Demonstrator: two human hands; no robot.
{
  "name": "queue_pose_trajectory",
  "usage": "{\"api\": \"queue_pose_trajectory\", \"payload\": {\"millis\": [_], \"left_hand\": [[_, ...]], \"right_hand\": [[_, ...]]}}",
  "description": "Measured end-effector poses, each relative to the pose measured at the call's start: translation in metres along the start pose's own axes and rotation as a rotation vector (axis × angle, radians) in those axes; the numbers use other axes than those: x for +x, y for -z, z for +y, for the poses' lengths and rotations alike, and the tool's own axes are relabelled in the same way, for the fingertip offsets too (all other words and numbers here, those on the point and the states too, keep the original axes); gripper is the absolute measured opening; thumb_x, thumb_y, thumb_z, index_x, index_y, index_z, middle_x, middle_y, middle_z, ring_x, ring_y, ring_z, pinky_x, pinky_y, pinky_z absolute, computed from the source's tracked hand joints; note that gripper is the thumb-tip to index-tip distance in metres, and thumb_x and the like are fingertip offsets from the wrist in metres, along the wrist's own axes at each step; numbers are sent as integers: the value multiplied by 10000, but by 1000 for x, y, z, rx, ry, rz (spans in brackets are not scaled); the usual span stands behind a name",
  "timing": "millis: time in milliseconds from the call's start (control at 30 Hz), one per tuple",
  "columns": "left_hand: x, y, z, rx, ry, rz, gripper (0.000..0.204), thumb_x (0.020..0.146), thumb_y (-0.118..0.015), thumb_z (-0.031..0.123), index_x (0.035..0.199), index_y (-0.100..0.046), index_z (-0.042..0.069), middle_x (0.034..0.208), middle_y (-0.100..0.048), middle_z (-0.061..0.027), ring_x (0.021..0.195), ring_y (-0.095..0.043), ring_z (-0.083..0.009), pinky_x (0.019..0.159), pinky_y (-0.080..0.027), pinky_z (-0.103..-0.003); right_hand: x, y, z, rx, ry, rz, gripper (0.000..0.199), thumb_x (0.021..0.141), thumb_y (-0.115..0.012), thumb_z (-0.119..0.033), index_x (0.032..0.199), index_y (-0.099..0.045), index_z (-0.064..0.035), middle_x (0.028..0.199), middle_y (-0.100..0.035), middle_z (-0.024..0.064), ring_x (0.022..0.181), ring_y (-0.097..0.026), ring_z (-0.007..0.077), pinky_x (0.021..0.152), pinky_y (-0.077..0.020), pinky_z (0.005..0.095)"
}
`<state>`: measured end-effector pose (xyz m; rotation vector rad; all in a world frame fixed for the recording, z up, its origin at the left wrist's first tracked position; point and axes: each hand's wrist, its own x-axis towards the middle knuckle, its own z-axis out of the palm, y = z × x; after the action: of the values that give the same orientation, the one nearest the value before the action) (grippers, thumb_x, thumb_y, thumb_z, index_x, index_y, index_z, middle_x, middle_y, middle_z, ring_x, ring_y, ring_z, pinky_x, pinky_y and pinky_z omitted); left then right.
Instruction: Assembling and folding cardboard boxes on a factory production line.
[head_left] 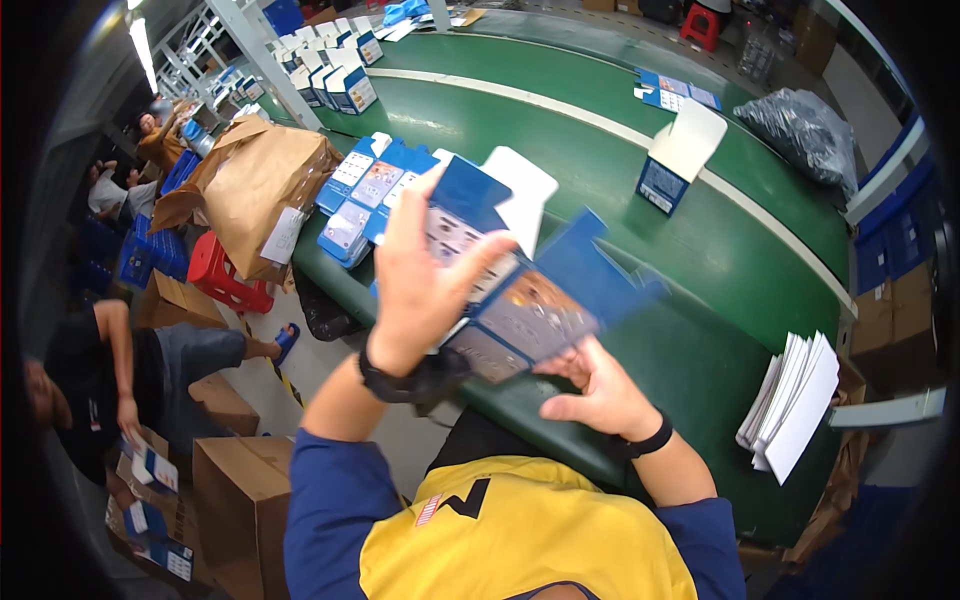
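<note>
A blue printed carton [530, 310], partly unfolded with its flaps out, tilts in front of me; its right end is smeared by motion. My left hand [425, 265] is at its left side, thumb lying across the printed face and fingers pointing up along the edge. My right hand [605, 395] is below, its fingertips touching the carton's lower edge and its thumb held apart. Behind my left hand, flat blue carton blanks [365, 190] lie in a pile at the bench edge. An erected carton [670, 165] with its white lid raised stands beyond, to the right.
White folded sheets [790, 400] are stacked on the green bench [650, 270] at right. A grey plastic bag [800, 130] and flat blanks [675, 90] lie farther back. Open cartons [340, 80] stand far left. A brown paper-wrapped bundle [260, 180] rests on a red stool [225, 275]; a co-worker [120, 370] sits beside it.
</note>
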<state>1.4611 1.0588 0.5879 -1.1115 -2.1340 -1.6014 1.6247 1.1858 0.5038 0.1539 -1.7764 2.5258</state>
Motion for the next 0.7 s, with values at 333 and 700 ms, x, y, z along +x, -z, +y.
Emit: {"api": "queue_pose_trajectory", "payload": {"millis": [333,700], "left_hand": [[-43,-63,12,-958,304,-436,709,767,-673,266,1317,-311,4,1144,-484,-80,1038,-473,-140,873,-389,-272],[-78,-66,-10,-656,-76,-934,999,687,-716,218,1393,-54,-29,1441,-81,-246,1335,-127,-380,1085,-111,-416]], "right_hand": [[-56,-7,-2,-968,444,525,634,730,-709,-32,1281,-400,23,1084,-598,153,850,-644,222,722,-504,289],[-35,6,2,-200,528,798,1476,355,-878,-452,1410,77,-63,1386,-244,123,1261,-299,255,1045,-235,360]]}}
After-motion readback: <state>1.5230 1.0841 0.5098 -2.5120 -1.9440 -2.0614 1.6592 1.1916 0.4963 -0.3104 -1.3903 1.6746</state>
